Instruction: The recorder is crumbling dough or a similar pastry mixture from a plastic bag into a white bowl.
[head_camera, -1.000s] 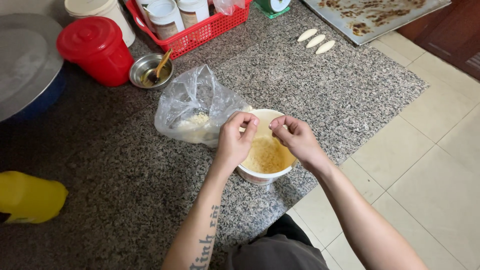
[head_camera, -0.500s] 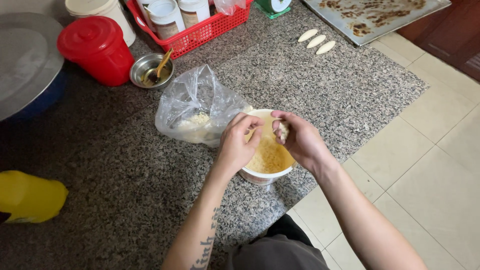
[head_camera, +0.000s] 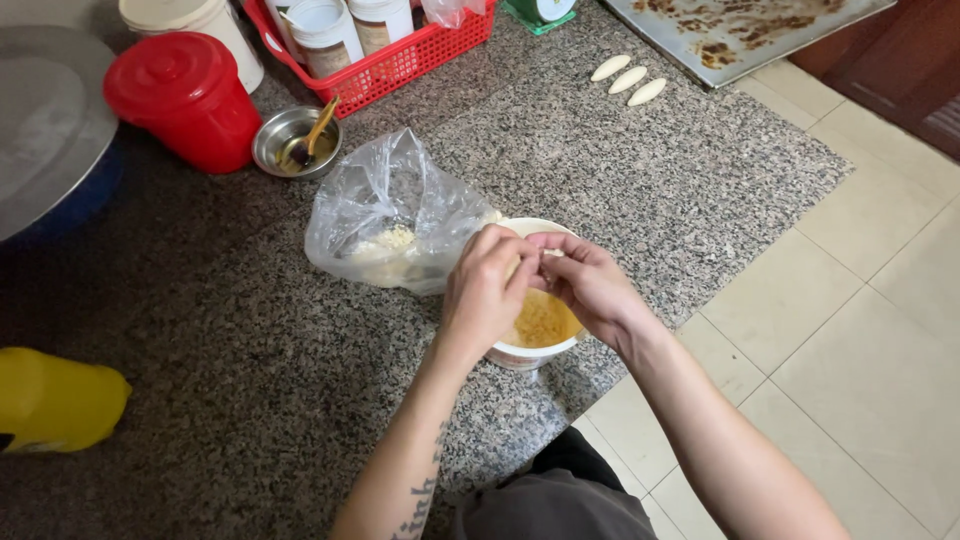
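both hands meet over a white bowl (head_camera: 530, 350) that stands at the near edge of the granite tabletop (head_camera: 650, 190), close to its near right corner. the bowl holds a yellow crumbly filling (head_camera: 545, 320). the left hand (head_camera: 487, 290) is curled, its fingers bent in toward the right hand (head_camera: 590, 285), and the fingertips of both pinch together above the far rim of the bowl. a small pale bit shows between them, too small to tell what it is. both hands are narrow, closed around that bit rather than spread.

just beside the bowl on its left, touching it, lies a crumpled clear plastic bag (head_camera: 390, 215) with some white crumbs inside. farther back toward the left stands a small metal bowl (head_camera: 290, 140) with a spoon in it, and next to that a red lidded bucket (head_camera: 185, 95). a red basket (head_camera: 400, 55) with white jars sits at the far edge. three pale dough pieces (head_camera: 628, 79) lie in a row near the far right, just in front of a metal tray (head_camera: 740, 25) with browned marks. a yellow container (head_camera: 55, 400) lies at the left edge, and a large grey lid (head_camera: 45, 120) fills the far left corner.
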